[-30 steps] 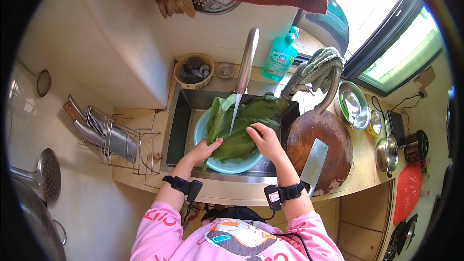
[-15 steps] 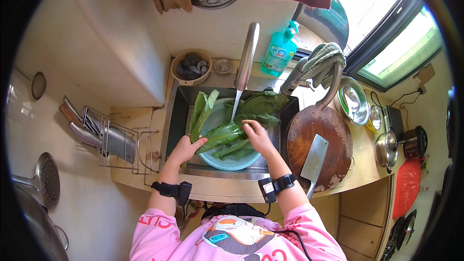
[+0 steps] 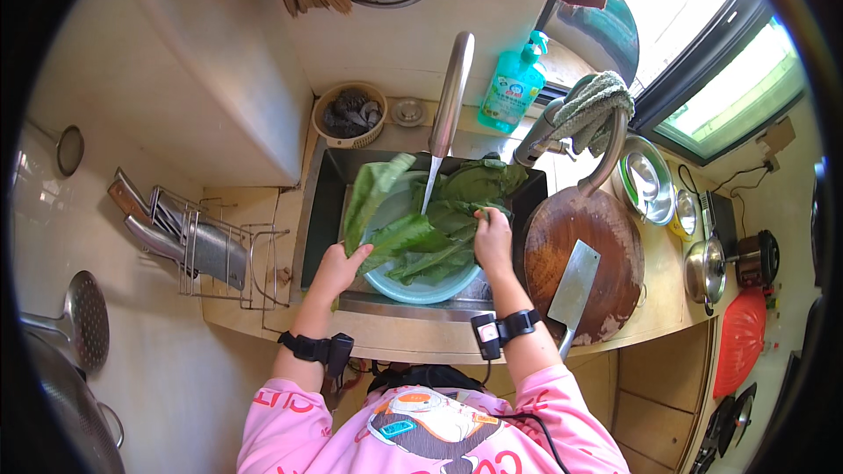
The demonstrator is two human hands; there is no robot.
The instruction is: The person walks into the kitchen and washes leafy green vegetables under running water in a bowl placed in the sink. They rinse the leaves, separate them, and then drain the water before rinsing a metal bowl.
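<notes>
My left hand (image 3: 339, 269) is closed round the ends of long green vegetable leaves; one leaf (image 3: 372, 197) stands up from it, another (image 3: 406, 235) reaches across the basin. My right hand (image 3: 493, 244) pinches the edge of a leaf (image 3: 464, 215) at the basin's right side. Below both hands a light blue basin (image 3: 421, 297) sits in the dark sink (image 3: 318, 202), with more leaves in its water. From the steel faucet (image 3: 454, 92) a stream of water (image 3: 430, 186) runs down among the leaves. Larger dark leaves (image 3: 483, 183) hang over the basin's back right rim.
A cleaver (image 3: 575, 285) lies on the round wooden chopping board (image 3: 549, 233) right of the sink. Behind stand a teal soap bottle (image 3: 511, 92) and a small basket (image 3: 376, 133). A wire knife rack (image 3: 259, 250) is at left; metal bowls (image 3: 645, 180) stand at far right.
My right hand has moved right, away from the leaf in my left hand, to leaves at the basin's right. The upright leaf in my left hand has tilted to the right.
</notes>
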